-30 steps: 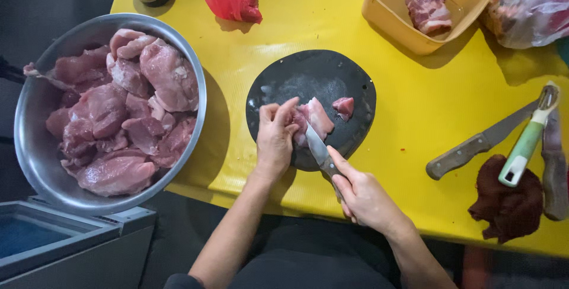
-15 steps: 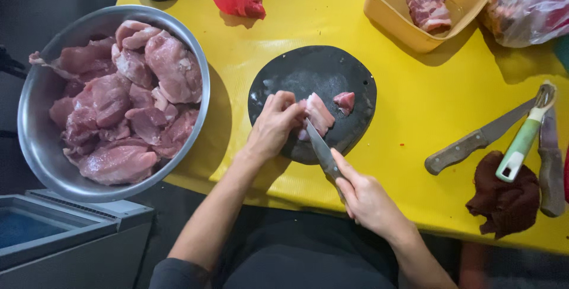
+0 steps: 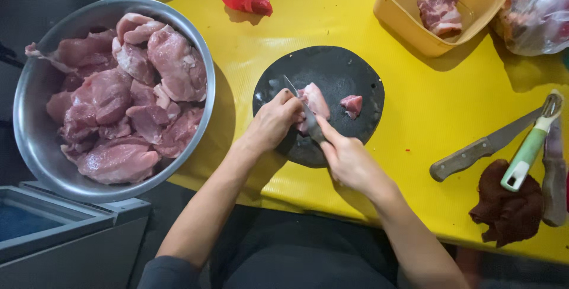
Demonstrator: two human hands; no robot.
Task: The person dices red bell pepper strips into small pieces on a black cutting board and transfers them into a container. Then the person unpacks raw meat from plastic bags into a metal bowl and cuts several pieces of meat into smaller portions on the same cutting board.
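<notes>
Bright overhead light; soft shadows; sharp focus; dim edges.

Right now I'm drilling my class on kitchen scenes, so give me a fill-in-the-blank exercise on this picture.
1. The right hand holds a ____.
2. The left hand steadies a piece of meat on the round ____ cutting board.
3. The yellow tub holds ____ piece of meat.
4. The steel bowl of raw meat sits to the person's ____.

Missing words: knife; black; one; left
</notes>
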